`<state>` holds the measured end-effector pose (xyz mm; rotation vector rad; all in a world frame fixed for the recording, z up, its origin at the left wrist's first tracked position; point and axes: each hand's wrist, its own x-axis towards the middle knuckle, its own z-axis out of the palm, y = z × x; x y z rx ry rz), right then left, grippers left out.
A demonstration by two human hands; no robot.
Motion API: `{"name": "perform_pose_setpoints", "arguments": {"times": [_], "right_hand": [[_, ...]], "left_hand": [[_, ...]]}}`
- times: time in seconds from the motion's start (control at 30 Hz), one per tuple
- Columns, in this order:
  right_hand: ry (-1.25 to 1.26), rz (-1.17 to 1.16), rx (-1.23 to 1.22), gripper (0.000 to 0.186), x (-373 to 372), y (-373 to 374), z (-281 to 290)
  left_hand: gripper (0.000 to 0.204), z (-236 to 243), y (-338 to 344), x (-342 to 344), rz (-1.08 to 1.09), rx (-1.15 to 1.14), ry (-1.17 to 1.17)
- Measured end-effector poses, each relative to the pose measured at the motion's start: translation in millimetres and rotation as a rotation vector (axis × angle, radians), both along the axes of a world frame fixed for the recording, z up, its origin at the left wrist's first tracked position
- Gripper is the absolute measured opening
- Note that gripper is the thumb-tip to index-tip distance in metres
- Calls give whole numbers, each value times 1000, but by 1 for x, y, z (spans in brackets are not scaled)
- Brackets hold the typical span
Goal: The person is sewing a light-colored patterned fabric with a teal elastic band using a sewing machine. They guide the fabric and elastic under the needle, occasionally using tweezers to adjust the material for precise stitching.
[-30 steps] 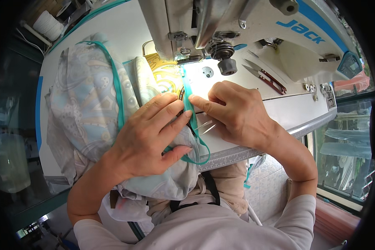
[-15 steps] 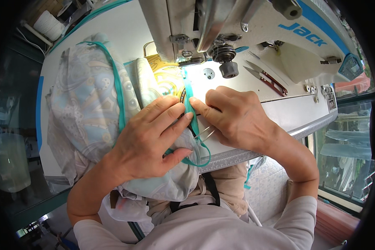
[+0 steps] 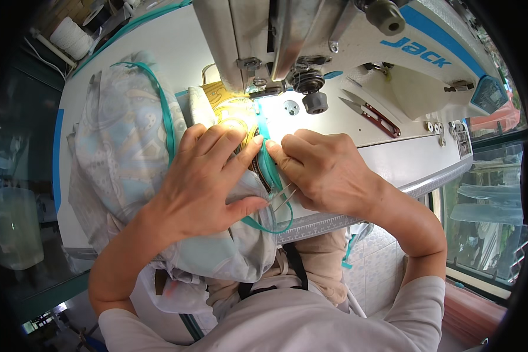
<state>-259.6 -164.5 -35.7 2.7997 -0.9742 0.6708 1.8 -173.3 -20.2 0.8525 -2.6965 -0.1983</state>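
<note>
Change: left hand index fingertip now sits higher, beside the right's | left: fingers spread flat on patterned fabric, centre-left | right hand: curled around tweezers, fingertip at teal strip, centre | white counter: red-handled snips, right of sewing machine needle area | room: window, right edge; white thread cone, upper left

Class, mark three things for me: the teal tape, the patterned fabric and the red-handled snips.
Teal tape (image 3: 268,159), head view: its stretch near mid-picture.
Patterned fabric (image 3: 120,126), head view: its bunched part at left.
Red-handled snips (image 3: 374,121), head view: the lower handle.
</note>
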Motion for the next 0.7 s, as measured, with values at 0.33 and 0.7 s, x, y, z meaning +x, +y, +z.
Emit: {"name": "perform_pose_setpoints", "arguments": {"times": [0.33, 0.7], "right_hand": [[-15, -8, -1, 16, 4, 1, -1], [-28, -9, 33, 46, 1, 2, -2]], "left_hand": [[81, 0, -2, -6, -7, -7, -9], [77, -1, -4, -2, -44, -21, -10]]}}
